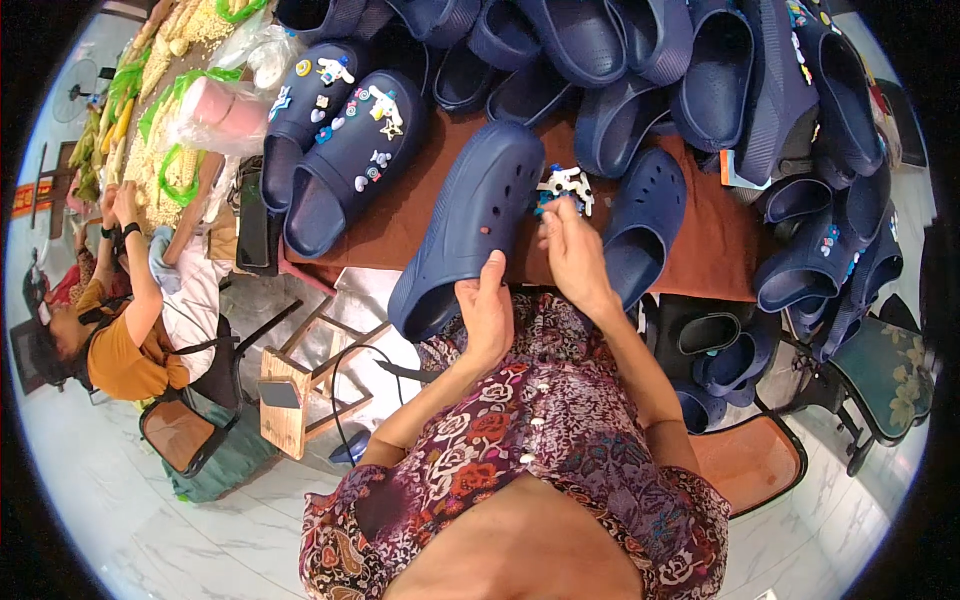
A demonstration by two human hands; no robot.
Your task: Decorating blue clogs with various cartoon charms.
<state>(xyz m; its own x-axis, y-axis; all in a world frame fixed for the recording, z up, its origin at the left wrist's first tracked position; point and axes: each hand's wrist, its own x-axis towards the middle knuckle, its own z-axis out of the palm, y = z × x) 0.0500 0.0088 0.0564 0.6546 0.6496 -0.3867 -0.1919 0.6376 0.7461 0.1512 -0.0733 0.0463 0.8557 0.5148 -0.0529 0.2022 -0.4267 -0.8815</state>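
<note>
My left hand (487, 310) grips a navy foam clog (465, 215) by its side, thumb on the upper. The clog is tilted, its holed toe pointing away, and no charms show on it. Close to its right side, my right hand (577, 258) is closed in a pinch; whatever lies between the fingertips is too small to make out. Just beyond those fingers are white, black and blue cartoon charms (572, 186) on the brown tabletop (705, 255). To the right lies a second plain navy clog (645, 205). A pair of clogs (350, 160) dotted with charms sits at the left.
A heap of navy clogs (580, 40) covers the table's far side and right end. Far left, a person in an orange shirt (135, 340) works by pale corn cobs (165, 60). A phone (279, 394) rests on a wooden stool (287, 432); chairs (750, 465) stand nearby.
</note>
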